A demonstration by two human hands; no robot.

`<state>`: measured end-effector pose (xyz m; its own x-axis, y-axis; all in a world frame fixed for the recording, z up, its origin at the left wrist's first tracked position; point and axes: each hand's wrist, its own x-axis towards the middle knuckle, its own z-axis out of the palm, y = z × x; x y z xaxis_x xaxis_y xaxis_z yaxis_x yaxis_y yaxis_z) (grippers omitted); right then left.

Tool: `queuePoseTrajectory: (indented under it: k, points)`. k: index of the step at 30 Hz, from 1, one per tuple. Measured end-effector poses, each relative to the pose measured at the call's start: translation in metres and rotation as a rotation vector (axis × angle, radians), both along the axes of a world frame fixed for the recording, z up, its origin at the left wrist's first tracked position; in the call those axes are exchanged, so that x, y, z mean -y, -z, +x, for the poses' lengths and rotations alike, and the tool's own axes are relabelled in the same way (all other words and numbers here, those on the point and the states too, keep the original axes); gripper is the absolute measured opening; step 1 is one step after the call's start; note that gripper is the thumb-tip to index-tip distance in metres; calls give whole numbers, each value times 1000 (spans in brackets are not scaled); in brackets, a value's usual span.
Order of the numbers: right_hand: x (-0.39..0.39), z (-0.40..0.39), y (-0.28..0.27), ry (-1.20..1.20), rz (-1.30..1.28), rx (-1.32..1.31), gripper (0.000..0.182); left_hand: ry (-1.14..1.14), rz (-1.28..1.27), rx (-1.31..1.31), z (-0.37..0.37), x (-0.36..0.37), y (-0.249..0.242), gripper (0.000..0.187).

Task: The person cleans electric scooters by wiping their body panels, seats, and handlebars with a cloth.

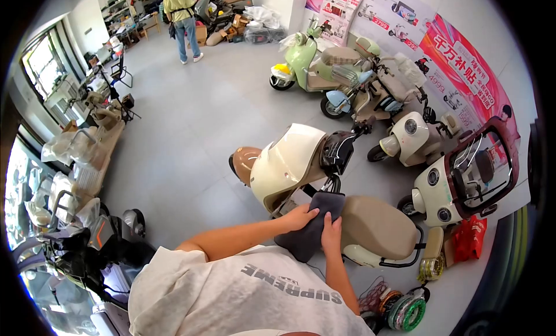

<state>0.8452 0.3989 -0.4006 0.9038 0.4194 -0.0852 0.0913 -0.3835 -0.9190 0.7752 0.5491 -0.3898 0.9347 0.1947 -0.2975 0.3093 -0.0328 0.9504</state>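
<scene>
Nearest is the person's pale T-shirt (231, 295), where upside-down grey lettering reads SUPREME; a smaller print above the word is too small to make out. Two bare hands hold one dark grey cloth (310, 234) between them, over the gap in front of a scooter's tan seat (379, 227). The left hand (301, 216) is clamped on the cloth's left side, thumb on top and fingertips mostly hidden. The right hand (331, 233) grips its right edge, thumb up, the other fingers largely out of sight. The cloth's lower end drops behind the shirt.

That cream scooter (286, 162) has a brown front fender (246, 164); the cloth and arms hide part of its middle. On the floor to the right lie a green coil (407, 313), an orange coil (390, 301) and a yellow coil (431, 269), near one red bag (470, 238). On the left, a dark scooter (107, 240) bears one orange mark and is cut off by the rim.

Farther right stand at least four more scooters: two cream, one with a maroon-framed windshield (483, 168), one light blue, one green (301, 61). Behind them a pink banner (463, 64) reads 千万补贴, with prices 2799, 4999 and, probably, 1599. At the far end one person (182, 23) in a yellow top stands beside piled boxes (234, 29).
</scene>
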Motion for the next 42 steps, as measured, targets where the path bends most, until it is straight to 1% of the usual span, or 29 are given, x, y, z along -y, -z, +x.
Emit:
queuePoseTrajectory:
  k: [2, 4, 6, 7, 8, 9, 10, 12, 13, 14, 16, 17, 20, 21, 22, 23, 26, 28, 29, 30, 32, 35, 37, 39, 42]
  points:
    - [-4, -6, -5, 59, 3, 58, 54, -47, -312, 91, 5, 2, 10, 41]
    - [-5, -7, -3, 82, 12, 64, 53, -45, -325, 79, 12, 0, 10, 42]
    - [-7, -11, -3, 104, 19, 65, 51, -96, -274, 147, 17, -1, 8, 42]
    - [-7, -12, -4, 125, 9, 77, 50, -91, -276, 147, 23, 0, 18, 42]
    - [-8, -13, -4, 145, -2, 91, 48, -100, -211, 139, 30, -1, 31, 43]
    - [-8, -13, -5, 151, -7, 96, 48, -107, -148, 134, 33, -1, 30, 44]
    - [-8, -14, -5, 155, -31, 102, 48, -99, -152, 137, 34, -2, 30, 44]
    - [-8, -16, -11, 181, -53, 113, 49, -74, 79, 112, 38, -5, 24, 49]
    - [-9, -19, -14, 192, -108, 103, 50, -104, 172, 156, 39, -6, 25, 49]
    - [-10, -20, -17, 203, -162, 93, 51, -86, 172, 162, 39, -7, 24, 49]
    - [-9, -19, -18, 204, -165, 91, 53, -70, 325, 171, 39, -13, 7, 48]
    - [-10, -20, -16, 214, -166, 108, 54, -74, 354, 165, 39, -15, 1, 47]
    - [-9, -14, -4, 236, -151, 126, 56, -136, 365, 222, 51, -15, 1, 46]
    - [-10, -13, 0, 261, -111, 182, 56, -126, 363, 231, 56, -17, 1, 46]
    - [-9, -10, 3, 284, -73, 243, 56, -125, 375, 200, 62, -18, 2, 45]
    - [-7, -6, 5, 295, -74, 250, 56, -125, 387, 166, 66, -18, 2, 44]
    - [-11, 0, -8, 281, -24, 237, 55, -152, 401, 217, 76, -19, 7, 42]
    - [-19, -6, -32, 196, -175, 440, 54, -160, 408, 244, 77, -19, 6, 41]
    - [-23, -4, -29, 205, -222, 497, 52, -156, 414, 223, 76, -21, 2, 40]
    - [-25, -4, -27, 216, -221, 496, 52, -152, 421, 202, 75, -22, -1, 39]
    - [-25, -4, -20, 196, -287, 588, 52, -147, 428, 216, 76, -22, 9, 38]
    - [-23, -2, -17, 192, -291, 603, 53, -132, 458, 222, 84, -26, 21, 39]
    - [-22, -3, -17, 190, -294, 600, 54, -114, 480, 212, 84, -27, 21, 40]
    - [-20, -2, -18, 184, -298, 602, 55, -109, 504, 269, 85, -27, 20, 44]
    - [-19, -1, -18, 172, -296, 540, 57, -141, 469, 298, 83, -22, 17, 43]
